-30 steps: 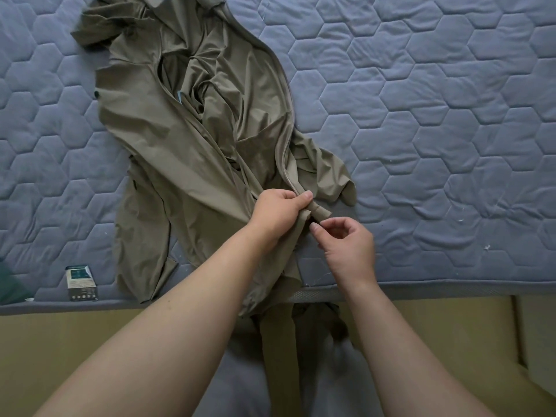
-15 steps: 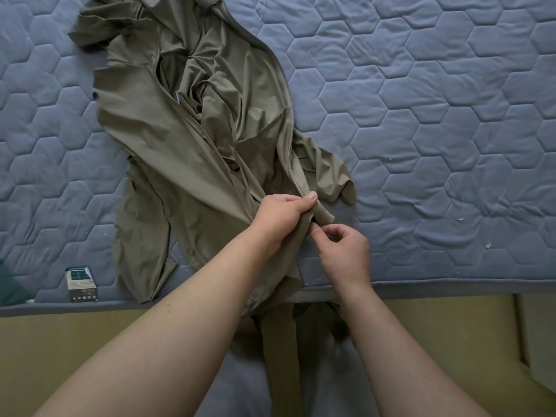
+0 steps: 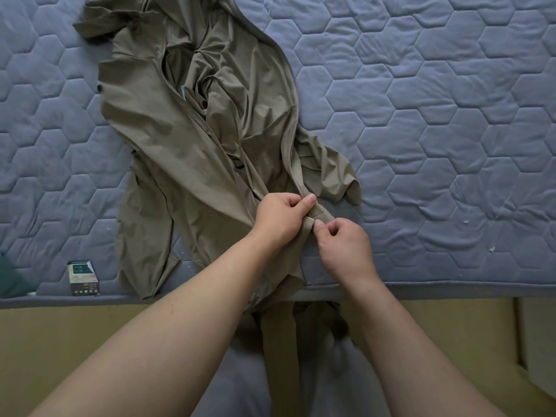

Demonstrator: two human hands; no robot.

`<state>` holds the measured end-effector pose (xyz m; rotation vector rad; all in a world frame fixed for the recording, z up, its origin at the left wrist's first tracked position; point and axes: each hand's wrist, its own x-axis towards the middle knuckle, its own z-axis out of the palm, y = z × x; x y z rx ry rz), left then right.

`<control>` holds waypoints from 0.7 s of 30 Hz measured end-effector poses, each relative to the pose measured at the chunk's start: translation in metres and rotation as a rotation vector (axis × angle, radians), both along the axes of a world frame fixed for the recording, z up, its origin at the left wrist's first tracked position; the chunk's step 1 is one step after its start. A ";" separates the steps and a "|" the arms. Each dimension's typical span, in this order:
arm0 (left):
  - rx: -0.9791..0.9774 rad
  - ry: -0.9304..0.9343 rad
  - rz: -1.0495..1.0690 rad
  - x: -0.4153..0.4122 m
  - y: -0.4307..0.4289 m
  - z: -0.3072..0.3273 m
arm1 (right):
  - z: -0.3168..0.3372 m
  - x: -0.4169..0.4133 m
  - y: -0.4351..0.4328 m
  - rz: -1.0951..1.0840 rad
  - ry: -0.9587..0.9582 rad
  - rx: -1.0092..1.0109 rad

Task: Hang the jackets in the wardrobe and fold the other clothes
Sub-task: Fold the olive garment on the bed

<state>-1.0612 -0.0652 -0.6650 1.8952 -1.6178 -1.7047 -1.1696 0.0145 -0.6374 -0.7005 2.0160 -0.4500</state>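
Olive-brown fabric, a jacket [image 3: 192, 152], lies crumpled and open on the quilted blue-grey mattress [image 3: 436, 115], its lower end draped over the mattress's near edge. Close to that edge the left hand [image 3: 279, 218] is curled round the jacket's zip edge and grips it, thumb on top. The right hand [image 3: 346, 248] sits against the left one and pinches the bottom end of the same edge between thumb and forefinger. A small box [image 3: 83, 277] rests on the mattress by its near edge — toward the left end, clear of the fabric.
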 end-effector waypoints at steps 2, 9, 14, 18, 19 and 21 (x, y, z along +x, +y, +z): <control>0.016 -0.003 0.003 0.003 0.001 -0.002 | 0.001 -0.005 -0.004 0.029 0.016 0.028; -0.003 -0.093 -0.135 0.012 -0.014 0.000 | -0.004 -0.011 0.007 -0.349 -0.295 0.029; 0.086 -0.007 -0.292 0.024 -0.021 0.010 | -0.011 -0.011 0.008 -0.506 -0.476 0.117; 0.150 0.023 -0.252 0.027 -0.016 0.007 | -0.008 -0.014 0.007 -0.501 -0.563 0.121; 0.150 0.027 -0.284 0.028 -0.014 0.005 | -0.007 -0.016 0.007 -0.510 -0.564 0.116; 0.175 0.075 -0.316 0.029 -0.013 0.003 | -0.005 -0.018 0.006 -0.505 -0.561 0.111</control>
